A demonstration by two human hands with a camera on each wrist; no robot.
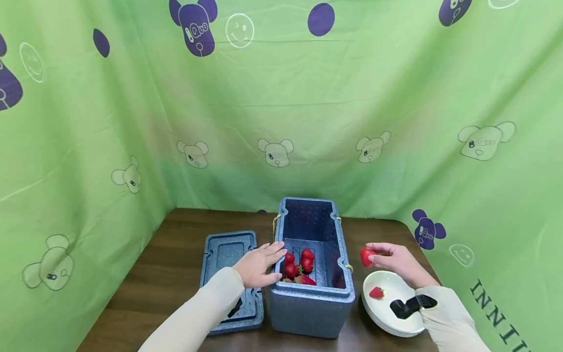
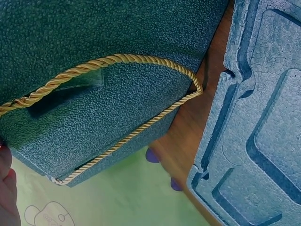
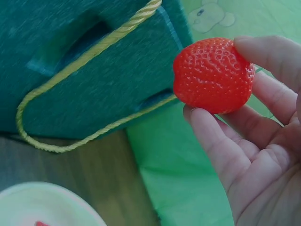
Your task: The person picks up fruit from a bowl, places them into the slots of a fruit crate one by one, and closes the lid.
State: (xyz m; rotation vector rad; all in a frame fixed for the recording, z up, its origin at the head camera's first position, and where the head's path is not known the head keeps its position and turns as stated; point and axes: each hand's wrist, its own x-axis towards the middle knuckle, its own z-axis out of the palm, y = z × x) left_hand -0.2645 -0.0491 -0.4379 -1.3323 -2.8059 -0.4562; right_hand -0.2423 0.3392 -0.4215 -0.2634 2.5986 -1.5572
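Observation:
A red strawberry (image 3: 212,75) is pinched between the thumb and fingers of my right hand (image 1: 401,263), held in the air above the far edge of a white bowl (image 1: 374,305). One more strawberry (image 1: 376,293) lies in that bowl. My left hand (image 1: 259,265) rests with fingers extended on the left rim of a blue-grey foam box (image 1: 310,310). Inside the box, several strawberries (image 1: 307,265) sit toward the near left. The left wrist view shows mostly the box's side with a twisted gold rope handle (image 2: 127,58); only a bit of the hand shows there.
A matching foam lid (image 1: 228,249) lies on the brown wooden table (image 1: 149,293) left of the box, partly under my left forearm. Another gold rope (image 3: 70,66) hangs on the box's right side. Green printed cloth (image 1: 281,98) walls the table at the back and sides.

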